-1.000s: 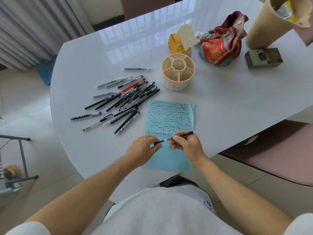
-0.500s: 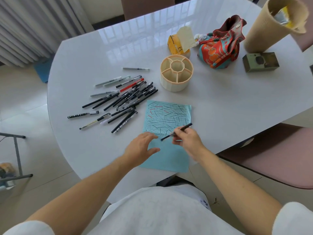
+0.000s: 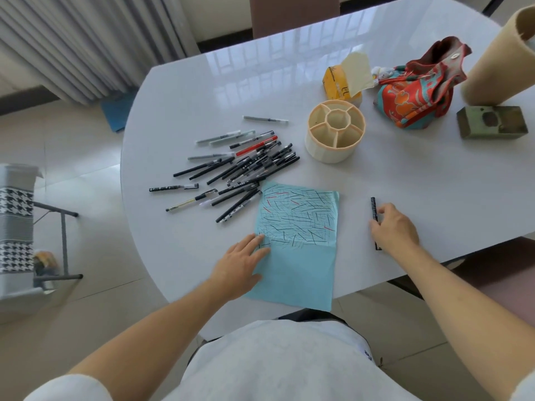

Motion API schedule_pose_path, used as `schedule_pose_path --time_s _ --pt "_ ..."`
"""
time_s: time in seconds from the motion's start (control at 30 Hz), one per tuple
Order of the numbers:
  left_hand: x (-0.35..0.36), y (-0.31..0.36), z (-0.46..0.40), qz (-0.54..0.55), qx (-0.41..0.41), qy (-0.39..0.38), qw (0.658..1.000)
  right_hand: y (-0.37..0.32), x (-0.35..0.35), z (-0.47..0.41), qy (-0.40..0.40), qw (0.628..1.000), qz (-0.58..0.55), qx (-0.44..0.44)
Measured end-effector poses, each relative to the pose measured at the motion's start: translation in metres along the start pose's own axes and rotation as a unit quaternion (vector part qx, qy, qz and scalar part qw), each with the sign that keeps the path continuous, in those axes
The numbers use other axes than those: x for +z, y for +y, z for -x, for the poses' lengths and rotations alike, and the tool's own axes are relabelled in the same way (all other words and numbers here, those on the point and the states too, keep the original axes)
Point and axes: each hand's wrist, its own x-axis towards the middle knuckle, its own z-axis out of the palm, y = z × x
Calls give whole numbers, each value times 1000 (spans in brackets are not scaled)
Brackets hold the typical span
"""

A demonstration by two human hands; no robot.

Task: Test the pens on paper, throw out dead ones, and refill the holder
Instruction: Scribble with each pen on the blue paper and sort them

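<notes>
Right hand (image 3: pixel 393 227) fingers curled on black pen (image 3: pixel 373 208) lying on bench (image 3: pixel 434 175), left hand (image 3: pixel 241 263) fingers flat, released, pressing blue paper (image 3: pixel 298 256) edge, pen pile (image 3: pixel 240 169) beyond left fingers

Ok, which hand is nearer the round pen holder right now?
Right, narrowly. The right hand is below and right of the pen holder, holding a black pen; the left hand lies farther down-left on the blue paper.

Bright, even daylight fills the scene, and the glossy white oval table (image 3: pixel 405 175) mirrors what looks like a window grid along its far side. Shadows are soft and faint. The wide-angle lens bends the edges, and fine detail is slightly soft.
</notes>
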Motion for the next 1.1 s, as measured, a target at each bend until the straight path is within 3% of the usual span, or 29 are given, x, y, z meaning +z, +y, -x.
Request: schedule_pose_path --time_s 0.07,0.13,0.23,0.33,0.5,0.67,0.83,0.9,0.97,1.03,1.1 --pt "-1 -1 2 5 -1 -3 1000 -18 -1 3 46 998 6 -37" --pt "-1 -1 2 4 -4 -7 1000 -52 4 12 76 988 -30 -132" --pt "-1 0 1 5 -8 -13 1000 -124 24 31 34 947 -67 -312" --pt "-3 -2 3 1 -6 -15 1000 -194 47 44 -23 908 -58 -415" --pt "-3 -8 14 -15 -9 -6 1000 -258 75 47 -43 879 68 -470" --pt "-1 -9 19 -15 -13 -10 1000 -273 85 48 20 826 225 -516" --pt "-1 -12 19 -14 -9 -5 1000 -268 78 40 50 789 265 -552" --pt "0 -15 20 -16 -5 1 1000 -264 71 38 44 809 192 -554" --pt "-1 -18 21 -16 0 4 1000 -256 58 41 21 854 32 -519" --pt "-3 -19 21 -13 0 3 1000 -240 43 48 26 888 -136 -439" --pt "-6 -20 22 -10 3 7 1000 -217 34 58 21 911 -277 -304"
